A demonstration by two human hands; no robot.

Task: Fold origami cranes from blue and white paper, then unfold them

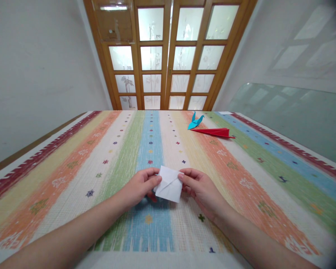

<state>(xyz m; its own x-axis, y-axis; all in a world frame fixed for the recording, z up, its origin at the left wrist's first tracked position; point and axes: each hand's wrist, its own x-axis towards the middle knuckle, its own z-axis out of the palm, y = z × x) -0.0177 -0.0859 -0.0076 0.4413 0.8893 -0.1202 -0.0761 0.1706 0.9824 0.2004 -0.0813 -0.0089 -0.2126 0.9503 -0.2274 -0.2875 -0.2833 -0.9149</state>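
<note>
Fingers of your left hand (pixel 141 185) and right hand (pixel 199 188) pinch small folded white paper square (pixel 168 184) above striped woven mat (pixel 240 179); blue paper crane (pixel 195 121) far off.

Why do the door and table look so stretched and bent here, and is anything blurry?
Head view: the wide lens splays the wooden door and striped tablecloth outward; corners darken; backlit panes glare; the white folded paper between both hands stays sharp.

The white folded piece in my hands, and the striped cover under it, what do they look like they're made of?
The white folded piece, pinched by the left hand and right hand, looks like thin matte paper: it holds sharp creases and flat facets. The striped cover looks like woven fabric or matting, going by its fine grid-like texture and dull finish; which one, the picture leaves open.
</note>
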